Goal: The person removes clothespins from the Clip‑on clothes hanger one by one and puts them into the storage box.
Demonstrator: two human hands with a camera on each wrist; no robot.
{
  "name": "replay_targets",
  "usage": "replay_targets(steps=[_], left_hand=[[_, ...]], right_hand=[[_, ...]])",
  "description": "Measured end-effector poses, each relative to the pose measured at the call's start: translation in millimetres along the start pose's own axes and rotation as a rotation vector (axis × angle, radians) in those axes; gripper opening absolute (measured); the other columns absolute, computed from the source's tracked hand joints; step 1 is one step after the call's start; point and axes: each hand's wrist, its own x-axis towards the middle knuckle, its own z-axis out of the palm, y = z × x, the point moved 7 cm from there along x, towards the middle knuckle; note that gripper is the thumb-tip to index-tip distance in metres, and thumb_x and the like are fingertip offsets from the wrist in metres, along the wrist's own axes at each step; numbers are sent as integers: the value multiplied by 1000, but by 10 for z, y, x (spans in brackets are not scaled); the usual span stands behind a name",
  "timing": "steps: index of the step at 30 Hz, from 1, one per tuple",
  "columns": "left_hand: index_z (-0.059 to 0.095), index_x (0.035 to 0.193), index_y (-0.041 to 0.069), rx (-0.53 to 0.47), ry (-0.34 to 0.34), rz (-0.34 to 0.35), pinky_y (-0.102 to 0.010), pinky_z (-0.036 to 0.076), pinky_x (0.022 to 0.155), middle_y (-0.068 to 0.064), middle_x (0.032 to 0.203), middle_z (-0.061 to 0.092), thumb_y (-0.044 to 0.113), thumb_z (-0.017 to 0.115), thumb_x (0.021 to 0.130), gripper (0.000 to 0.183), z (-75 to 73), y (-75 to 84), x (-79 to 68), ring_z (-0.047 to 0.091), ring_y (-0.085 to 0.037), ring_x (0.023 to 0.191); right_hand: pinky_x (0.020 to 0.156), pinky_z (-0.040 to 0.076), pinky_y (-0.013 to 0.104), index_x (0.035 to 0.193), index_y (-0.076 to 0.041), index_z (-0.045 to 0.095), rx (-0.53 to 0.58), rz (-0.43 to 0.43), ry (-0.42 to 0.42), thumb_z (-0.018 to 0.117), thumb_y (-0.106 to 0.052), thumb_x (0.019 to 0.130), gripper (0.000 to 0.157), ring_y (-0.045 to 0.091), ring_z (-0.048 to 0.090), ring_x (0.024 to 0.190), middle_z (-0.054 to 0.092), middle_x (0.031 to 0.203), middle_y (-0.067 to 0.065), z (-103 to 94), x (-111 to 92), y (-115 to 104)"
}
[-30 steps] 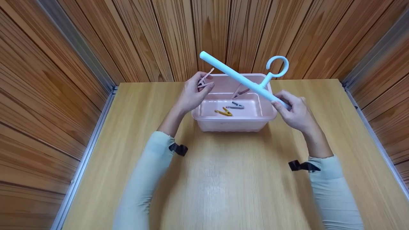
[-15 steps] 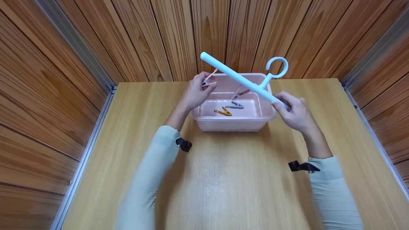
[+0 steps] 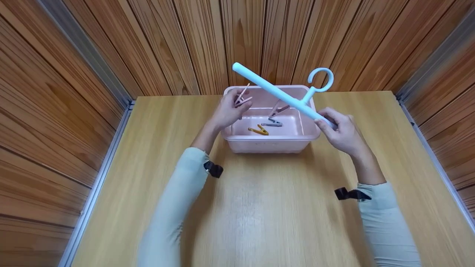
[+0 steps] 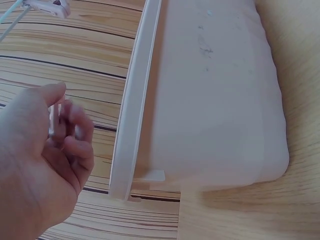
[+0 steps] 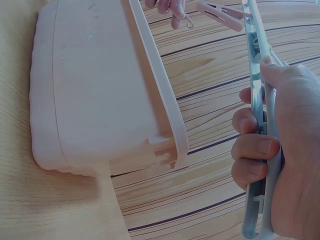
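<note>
My right hand [image 3: 342, 129] grips the lower right end of a light blue hanger [image 3: 274, 91], a slanting bar with a round hook. The bar's underside is hollow with small fittings in the right wrist view. A pink clothespin [image 5: 222, 15] hangs from it, partly hidden behind the bar in the head view. Below the bar's far end, my left hand [image 3: 226, 113] pinches another pink clothespin [image 3: 243, 98], apart from the hanger. In the left wrist view the fingers mostly cover this clothespin [image 4: 57, 122]. A small curled hook [image 5: 189, 21] shows beside the left fingertips.
Under the hanger a pale pink bin [image 3: 269, 144] stands on the wooden table [image 3: 252, 207]. Inside lie a yellow clothespin [image 3: 259, 129] and a grey one [image 3: 272, 123]. Wood-panelled walls [image 3: 241, 40] rise behind and on both sides.
My left hand has shifted right with its pink clothespin, then dipped slightly toward the bin. The hanger has sunk very slightly; the right hand keeps its grip.
</note>
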Motion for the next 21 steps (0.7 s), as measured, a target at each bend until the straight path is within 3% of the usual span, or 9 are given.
replay_targets(steps=[3, 5, 9, 14, 21], left_hand=[[53, 161, 3, -26, -14, -11, -24, 59, 72, -19, 133, 69, 17, 72, 111, 55, 1, -23, -2, 66, -12, 77], [50, 164, 4, -7, -18, -20, -27, 61, 75, -17, 128, 70, 18, 73, 111, 60, -4, -37, -10, 71, -14, 77], [49, 166, 8, 56, -8, -25, -33, 61, 89, -16, 131, 71, 20, 74, 110, 62, -26, -61, -26, 78, -24, 102], [46, 171, 13, 96, -6, -13, -40, 59, 111, -14, 155, 70, 21, 75, 109, 68, -43, -78, -39, 70, -30, 140], [47, 171, 17, 88, -21, -23, -49, 63, 111, -14, 164, 64, 19, 75, 109, 68, -43, -91, -58, 72, -39, 140]], right_hand=[[57, 36, 21, 115, -1, 76, -5, -3, -2, 70, -6, 109, 10, 5, 46, 63, 54, 78, -6, 7, -4, 8], [57, 36, 21, 115, -2, 76, -7, -1, -4, 70, -5, 108, 9, 5, 45, 63, 52, 77, -7, 14, -10, 21], [57, 37, 22, 117, -3, 76, -11, 7, -15, 70, -6, 109, 11, 6, 46, 64, 52, 78, -6, 23, -19, 30], [58, 38, 22, 119, -3, 76, -17, 12, -28, 68, -8, 111, 13, 7, 47, 64, 53, 79, -5, 29, -21, 20], [58, 38, 23, 119, -4, 76, -21, 15, -30, 69, -7, 110, 12, 7, 46, 64, 52, 78, -6, 30, -28, 34]])
